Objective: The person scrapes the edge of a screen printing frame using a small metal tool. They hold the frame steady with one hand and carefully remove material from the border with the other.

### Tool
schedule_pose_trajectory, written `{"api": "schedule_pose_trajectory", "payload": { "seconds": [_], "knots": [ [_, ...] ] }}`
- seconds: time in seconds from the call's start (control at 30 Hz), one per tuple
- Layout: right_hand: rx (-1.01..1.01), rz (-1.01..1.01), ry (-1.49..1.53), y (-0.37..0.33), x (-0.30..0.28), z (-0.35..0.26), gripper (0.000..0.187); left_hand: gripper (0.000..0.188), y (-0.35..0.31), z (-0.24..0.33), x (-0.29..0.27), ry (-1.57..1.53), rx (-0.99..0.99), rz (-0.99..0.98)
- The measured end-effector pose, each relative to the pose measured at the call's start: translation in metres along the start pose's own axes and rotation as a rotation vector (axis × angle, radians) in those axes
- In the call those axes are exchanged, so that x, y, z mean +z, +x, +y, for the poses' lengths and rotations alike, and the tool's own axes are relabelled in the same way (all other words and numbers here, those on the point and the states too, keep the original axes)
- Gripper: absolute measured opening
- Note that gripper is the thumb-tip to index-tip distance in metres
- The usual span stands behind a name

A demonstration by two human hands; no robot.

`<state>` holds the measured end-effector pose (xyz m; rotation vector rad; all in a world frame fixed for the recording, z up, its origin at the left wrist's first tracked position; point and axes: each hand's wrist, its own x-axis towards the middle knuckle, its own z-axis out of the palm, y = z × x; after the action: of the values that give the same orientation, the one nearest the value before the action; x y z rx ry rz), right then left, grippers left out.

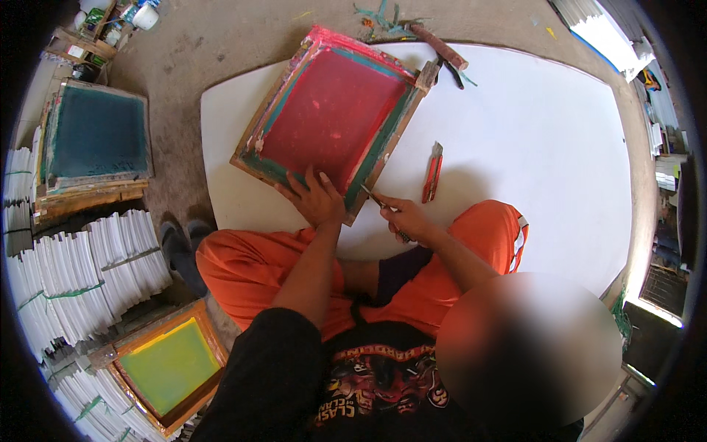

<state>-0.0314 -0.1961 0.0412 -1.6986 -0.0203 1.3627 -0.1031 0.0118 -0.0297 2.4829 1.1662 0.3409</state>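
Note:
A wooden screen-printing frame (398, 140) with red mesh (331, 110) and green-painted margins lies tilted on a white board in front of my crossed legs. My left hand (318, 197) rests on its near edge, fingers spread flat over the mesh and the margin. In my right hand (407, 219) is a thin pointed metal tool (373, 195), its tip at the frame's near right corner; its exact kind is unclear. Part of it shows dark below my fingers. To the right of the frame, a red utility knife (432, 174) lies on the board.
A brown stick-like piece (440, 46) and green scraps (387, 18) lie beyond the white board (545, 147). Another frame with dark mesh (99, 132), bundled white stacks (88, 272) and a yellow-green screen frame (169, 365) stand on my left. Dark footwear (180, 250) sits beside my knee.

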Motion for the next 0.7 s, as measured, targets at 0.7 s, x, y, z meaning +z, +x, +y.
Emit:
{"api": "schedule_pose_trajectory", "payload": {
  "seconds": [0.7],
  "knots": [
    [-0.307, 0.383, -0.722, -0.028, 0.008, 0.003, 0.048, 0.045, -0.04, 0.002, -0.016, -0.097, 0.591, -0.078]
  ]
}}
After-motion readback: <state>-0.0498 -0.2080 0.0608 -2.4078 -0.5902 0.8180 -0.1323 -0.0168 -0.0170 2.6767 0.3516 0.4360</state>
